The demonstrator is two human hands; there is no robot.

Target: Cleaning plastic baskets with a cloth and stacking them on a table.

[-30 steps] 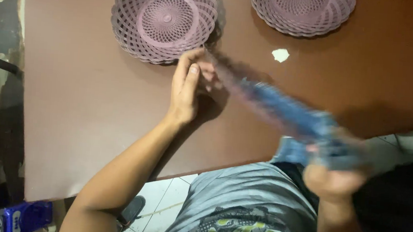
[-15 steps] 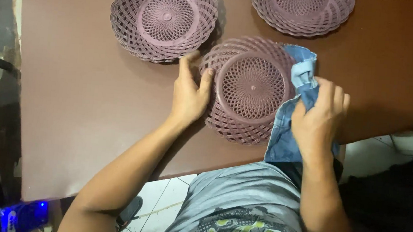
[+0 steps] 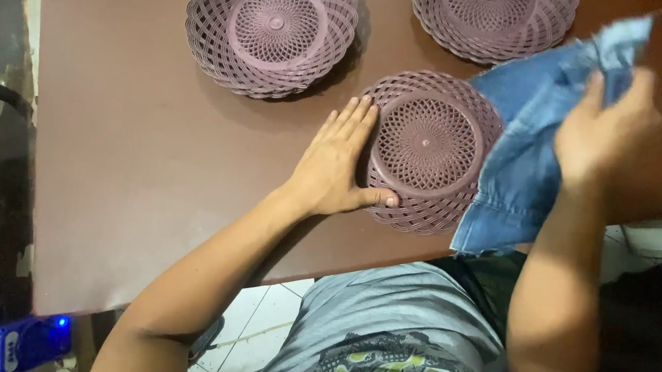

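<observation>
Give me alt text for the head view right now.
The left hand lies flat against the rim of a purple woven plastic basket plate on a brown table, while the right hand lifts a blue denim cloth beside it. Two more matching plates sit farther back.

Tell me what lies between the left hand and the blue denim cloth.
In the head view, the near woven basket lies between them: the left hand rests flat against one side, and the blue denim cloth overlaps the opposite rim.
</observation>
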